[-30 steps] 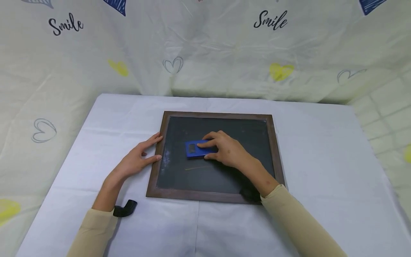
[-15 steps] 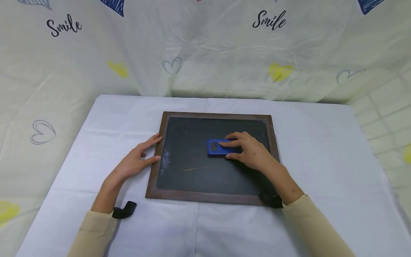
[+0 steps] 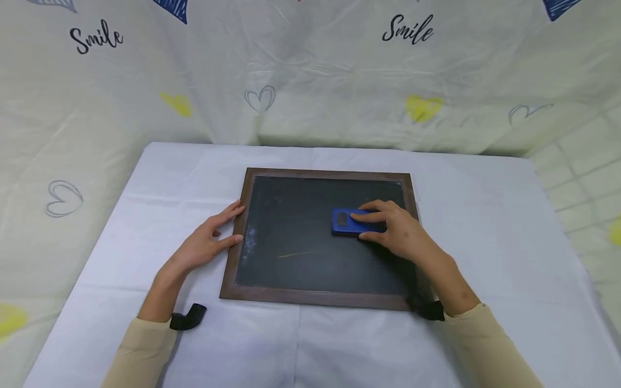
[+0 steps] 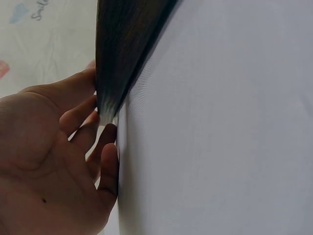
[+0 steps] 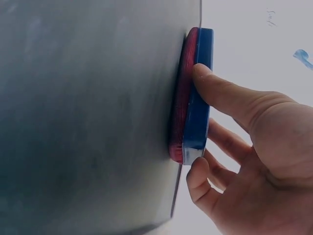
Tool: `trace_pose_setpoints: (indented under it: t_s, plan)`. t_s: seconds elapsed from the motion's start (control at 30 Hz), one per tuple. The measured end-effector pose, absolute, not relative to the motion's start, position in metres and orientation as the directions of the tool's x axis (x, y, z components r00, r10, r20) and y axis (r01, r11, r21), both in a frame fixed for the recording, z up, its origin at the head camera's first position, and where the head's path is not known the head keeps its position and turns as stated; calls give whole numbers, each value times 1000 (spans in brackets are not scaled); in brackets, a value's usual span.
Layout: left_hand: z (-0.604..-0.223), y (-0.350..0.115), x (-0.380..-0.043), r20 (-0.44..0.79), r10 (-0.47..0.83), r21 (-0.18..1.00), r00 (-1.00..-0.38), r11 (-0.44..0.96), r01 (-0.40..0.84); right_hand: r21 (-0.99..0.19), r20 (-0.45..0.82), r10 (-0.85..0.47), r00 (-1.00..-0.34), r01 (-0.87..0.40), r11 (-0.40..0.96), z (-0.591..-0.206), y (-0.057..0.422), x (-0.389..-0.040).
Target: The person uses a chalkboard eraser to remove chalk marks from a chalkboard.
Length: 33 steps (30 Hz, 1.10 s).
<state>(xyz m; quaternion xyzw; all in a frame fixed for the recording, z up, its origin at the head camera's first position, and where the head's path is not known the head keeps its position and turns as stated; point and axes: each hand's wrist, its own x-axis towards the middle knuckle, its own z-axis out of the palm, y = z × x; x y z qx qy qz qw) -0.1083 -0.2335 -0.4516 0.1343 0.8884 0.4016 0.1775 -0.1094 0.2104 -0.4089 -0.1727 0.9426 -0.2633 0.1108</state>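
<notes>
A dark chalkboard (image 3: 301,215) in a brown wooden frame lies flat on the white-covered table. My right hand (image 3: 400,231) grips a blue board eraser (image 3: 345,222) between thumb and fingers, its red felt side (image 5: 183,103) against the board, as the right wrist view shows. A thin yellowish chalk line (image 3: 299,254) runs below the eraser, and whitish smudges (image 3: 249,242) mark the board's left side. On the frame's left edge rest the fingertips and thumb of my left hand (image 3: 206,240). In the left wrist view that hand (image 4: 54,152) touches the frame (image 4: 127,44) with fingers relaxed.
White cloth (image 3: 485,242) covers the table around the board. A pale curtain (image 3: 330,70) with hearts and lettering hangs behind and at the sides. Black wrist-camera pieces (image 3: 188,317) stick out at both cuffs.
My right hand has slid the eraser rightward across the board, from left of the middle to the right part. The left hand stays on the frame, and the yellowish line shows more fully.
</notes>
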Motion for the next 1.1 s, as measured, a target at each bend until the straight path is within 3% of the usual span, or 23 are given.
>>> trace_pose_setpoints:
  t_s: [1.1]
  plan:
    - [-452,-232,-110,-207,372,761,-905,643,90,-534,-55,-377,-925,-292,794,-407,251,-102]
